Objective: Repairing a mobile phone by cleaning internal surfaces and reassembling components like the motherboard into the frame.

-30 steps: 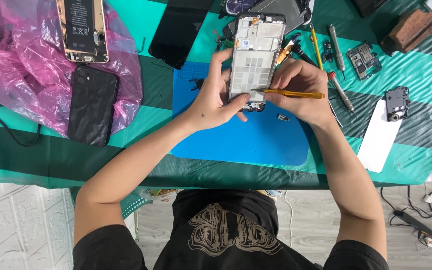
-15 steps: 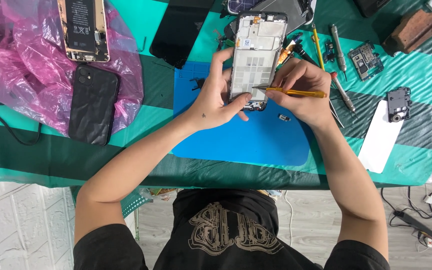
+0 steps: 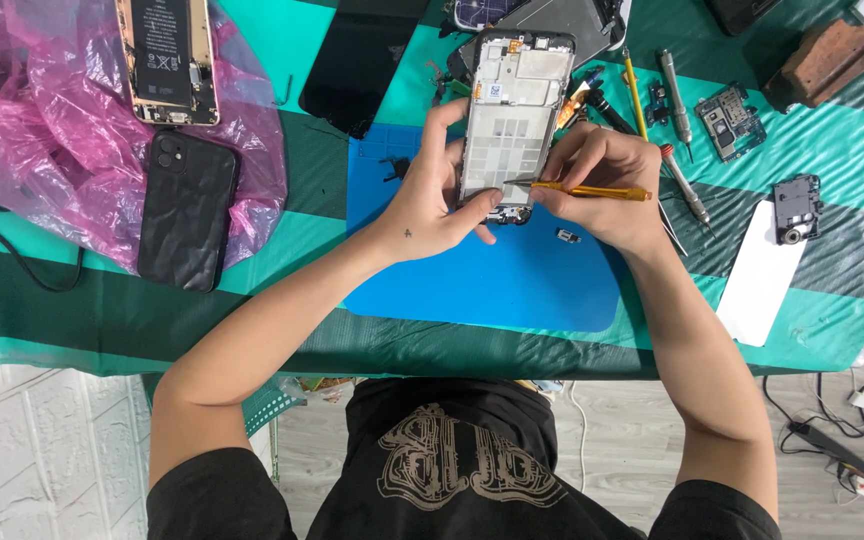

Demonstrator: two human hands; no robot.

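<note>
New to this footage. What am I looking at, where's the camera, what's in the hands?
No machine here: a person works with two bare hands. The single camera sits on their head, looking down at a green striped tablecloth with a blue rubber work mat. The left hand steadies an opened phone frame with its white inner plate showing. The right hand holds a thin yellow-handled tool, its tip at the frame's lower end. Around them lie a black phone on crumpled pink plastic sheet, a small green circuit board, screwdrivers and a white rectangular card.
</note>
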